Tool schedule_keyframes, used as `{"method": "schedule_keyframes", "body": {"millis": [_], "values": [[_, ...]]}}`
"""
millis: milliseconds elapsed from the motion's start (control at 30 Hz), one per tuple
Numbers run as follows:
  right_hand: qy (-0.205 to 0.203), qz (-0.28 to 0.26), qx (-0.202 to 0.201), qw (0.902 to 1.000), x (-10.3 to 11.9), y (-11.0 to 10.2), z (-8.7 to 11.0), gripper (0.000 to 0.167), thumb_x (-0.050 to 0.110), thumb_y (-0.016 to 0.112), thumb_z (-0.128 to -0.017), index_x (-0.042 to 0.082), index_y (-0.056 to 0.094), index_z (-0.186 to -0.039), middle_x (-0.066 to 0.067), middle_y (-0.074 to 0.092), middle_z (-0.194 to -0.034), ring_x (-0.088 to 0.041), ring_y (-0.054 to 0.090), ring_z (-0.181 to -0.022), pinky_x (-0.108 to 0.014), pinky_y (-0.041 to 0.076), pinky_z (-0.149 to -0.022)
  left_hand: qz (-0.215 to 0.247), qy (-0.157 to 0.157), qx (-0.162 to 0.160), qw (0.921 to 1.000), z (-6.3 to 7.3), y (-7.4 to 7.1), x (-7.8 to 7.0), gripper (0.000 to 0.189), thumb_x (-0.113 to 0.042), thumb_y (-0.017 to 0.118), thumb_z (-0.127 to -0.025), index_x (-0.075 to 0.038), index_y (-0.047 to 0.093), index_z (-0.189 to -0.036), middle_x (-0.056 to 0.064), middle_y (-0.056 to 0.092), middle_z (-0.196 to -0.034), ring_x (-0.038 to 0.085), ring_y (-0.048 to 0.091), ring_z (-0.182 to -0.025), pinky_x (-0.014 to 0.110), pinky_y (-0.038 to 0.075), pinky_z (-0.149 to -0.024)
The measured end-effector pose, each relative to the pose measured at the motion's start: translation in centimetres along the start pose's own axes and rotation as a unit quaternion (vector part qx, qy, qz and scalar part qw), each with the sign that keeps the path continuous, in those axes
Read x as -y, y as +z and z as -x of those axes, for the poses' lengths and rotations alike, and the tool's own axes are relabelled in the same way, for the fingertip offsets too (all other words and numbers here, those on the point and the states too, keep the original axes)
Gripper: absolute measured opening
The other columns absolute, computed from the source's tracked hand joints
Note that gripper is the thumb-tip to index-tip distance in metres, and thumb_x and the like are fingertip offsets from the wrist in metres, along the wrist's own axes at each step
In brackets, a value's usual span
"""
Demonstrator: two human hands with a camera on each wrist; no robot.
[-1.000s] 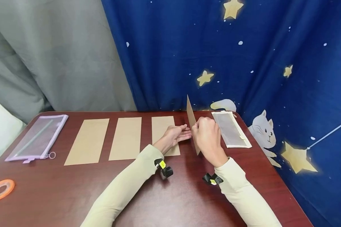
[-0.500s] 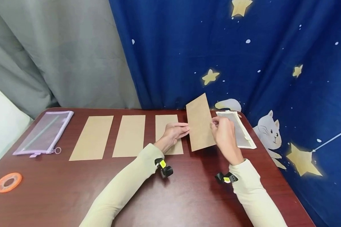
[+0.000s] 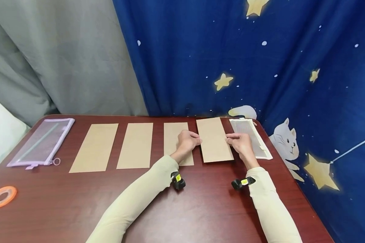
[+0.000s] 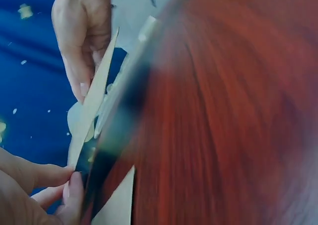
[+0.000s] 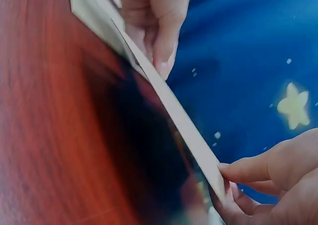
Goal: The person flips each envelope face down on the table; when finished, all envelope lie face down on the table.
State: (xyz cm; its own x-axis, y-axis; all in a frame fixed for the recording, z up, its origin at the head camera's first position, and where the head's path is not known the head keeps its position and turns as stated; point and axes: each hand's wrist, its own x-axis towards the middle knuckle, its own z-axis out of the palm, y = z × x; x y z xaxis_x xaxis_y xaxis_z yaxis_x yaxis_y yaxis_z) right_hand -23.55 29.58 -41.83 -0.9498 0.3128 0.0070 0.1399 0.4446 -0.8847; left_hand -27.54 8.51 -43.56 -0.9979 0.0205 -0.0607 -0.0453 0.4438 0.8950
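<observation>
A stiff rectangular sheet of brown kraft paper [image 3: 215,140] is held between both hands, close over the table's far right part. Its left long edge is pinched by my left hand [image 3: 187,143], whose forearm crosses in front of another brown sheet [image 3: 172,133]. On the opposite edge my right hand [image 3: 242,145] pinches it between thumb and fingers. Seen nearly edge-on in the left wrist view, the held paper [image 4: 94,103] stands off the tabletop. The right wrist view shows the same paper [image 5: 181,120] with a dark reflection below it.
Two more brown sheets, one at centre left [image 3: 135,145] and one farther left [image 3: 94,148], lie in the row. A white-edged mesh zip pouch [image 3: 246,131] sits at right, a purple mesh pouch [image 3: 42,143] at left. An orange ring [image 3: 1,196] lies at front left.
The held sheet has turned from edge-on to face me and tipped down toward the table. My left hand, earlier with fingers extended, now pinches its left edge; my right hand has shifted right.
</observation>
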Motion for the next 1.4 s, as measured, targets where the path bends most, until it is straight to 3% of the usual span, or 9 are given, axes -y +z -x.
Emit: {"method": "schedule_keyframes", "body": {"millis": [167,333,500,733,867,1000,1167,1267,1400], "values": [[0.015,0.036,-0.007,0.9992,-1.1,0.9,-0.4,0.020,0.000,0.071,-0.087,-0.008,0.076,-0.105,-0.021,0.076,-0.099,-0.003,0.065,-0.065,-0.015,0.055,-0.062,-0.073,0.052,0.000,0.9960,-0.3,0.1,-0.4,0.008,-0.011,0.085,-0.077,-0.011,0.081,-0.084,0.003,0.078,-0.093,0.024,0.071,-0.094,0.037,0.061,-0.079],[-0.022,0.092,-0.014,0.9954,-1.3,2.0,-0.7,0.016,0.000,0.072,-0.085,-0.007,0.078,-0.097,-0.022,0.076,-0.089,-0.017,0.070,-0.067,-0.013,0.048,-0.054,-0.101,0.058,-0.006,0.9932,-0.3,-0.2,-0.2,0.008,-0.007,0.084,-0.076,-0.009,0.077,-0.078,0.005,0.076,-0.086,0.027,0.071,-0.088,0.040,0.061,-0.076],[-0.063,0.163,-0.022,0.9844,-1.4,2.9,-0.8,0.014,0.004,0.074,-0.082,-0.004,0.079,-0.091,-0.020,0.077,-0.089,-0.034,0.070,-0.089,-0.023,0.053,-0.066,-0.141,0.074,-0.005,0.9872,-0.1,-0.4,0.5,0.018,-0.006,0.081,-0.077,-0.011,0.069,-0.065,0.003,0.071,-0.074,0.023,0.067,-0.076,0.035,0.058,-0.064],[-0.087,0.217,-0.006,0.9722,-0.8,3.6,-0.8,0.012,0.003,0.073,-0.082,-0.003,0.080,-0.089,-0.020,0.077,-0.093,-0.037,0.070,-0.093,-0.040,0.057,-0.080,-0.159,0.092,-0.012,0.9828,-0.2,-0.7,0.6,0.041,0.001,0.075,-0.075,-0.014,0.045,-0.052,-0.003,0.044,-0.056,0.019,0.050,-0.061,0.028,0.045,-0.049],[-0.087,0.221,-0.005,0.9713,-0.5,3.8,-1.0,0.012,0.002,0.072,-0.082,-0.005,0.079,-0.089,-0.021,0.076,-0.094,-0.039,0.069,-0.096,-0.045,0.057,-0.085,-0.163,0.094,-0.006,0.9821,-0.4,-0.9,0.6,0.049,0.002,0.073,-0.074,-0.017,0.034,-0.050,-0.004,0.031,-0.054,0.020,0.041,-0.059,0.028,0.041,-0.048],[-0.088,0.221,-0.012,0.9712,-0.6,3.6,-1.0,0.013,0.002,0.071,-0.085,-0.007,0.078,-0.092,-0.023,0.076,-0.097,-0.041,0.068,-0.097,-0.048,0.058,-0.087,-0.171,0.106,-0.004,0.9795,-0.5,-1.1,0.6,0.045,-0.002,0.077,-0.077,-0.014,0.044,-0.049,-0.005,0.037,-0.051,0.016,0.044,-0.060,0.026,0.046,-0.055],[-0.108,0.223,-0.011,0.9687,-1.0,1.4,-0.8,0.021,0.011,0.070,-0.091,-0.006,0.076,-0.101,-0.023,0.075,-0.102,-0.041,0.068,-0.103,-0.049,0.055,-0.091,-0.164,0.084,0.064,0.9807,-0.2,-2.7,0.0,0.019,-0.016,0.077,-0.089,0.001,0.074,-0.097,0.007,0.070,-0.076,0.015,0.061,-0.064,0.027,0.055,-0.064],[-0.141,0.242,-0.011,0.9599,-1.2,-1.1,-0.8,0.025,0.017,0.067,-0.094,-0.005,0.076,-0.105,-0.022,0.076,-0.101,-0.039,0.068,-0.100,-0.049,0.055,-0.087,-0.161,0.080,0.123,0.9760,-0.1,-5.1,-0.2,0.042,-0.024,0.072,-0.095,-0.004,0.065,-0.131,0.014,0.076,-0.106,0.021,0.073,-0.072,0.028,0.060,-0.065],[-0.202,0.280,-0.009,0.9384,-1.4,-4.5,-1.2,0.032,0.018,0.065,-0.096,-0.006,0.070,-0.117,-0.023,0.075,-0.097,-0.038,0.069,-0.090,-0.051,0.055,-0.078,-0.176,0.132,0.175,0.9596,-0.3,-10.2,0.8,0.045,-0.026,0.061,-0.102,-0.003,0.057,-0.140,0.022,0.072,-0.116,0.030,0.076,-0.079,0.027,0.061,-0.064]]}}
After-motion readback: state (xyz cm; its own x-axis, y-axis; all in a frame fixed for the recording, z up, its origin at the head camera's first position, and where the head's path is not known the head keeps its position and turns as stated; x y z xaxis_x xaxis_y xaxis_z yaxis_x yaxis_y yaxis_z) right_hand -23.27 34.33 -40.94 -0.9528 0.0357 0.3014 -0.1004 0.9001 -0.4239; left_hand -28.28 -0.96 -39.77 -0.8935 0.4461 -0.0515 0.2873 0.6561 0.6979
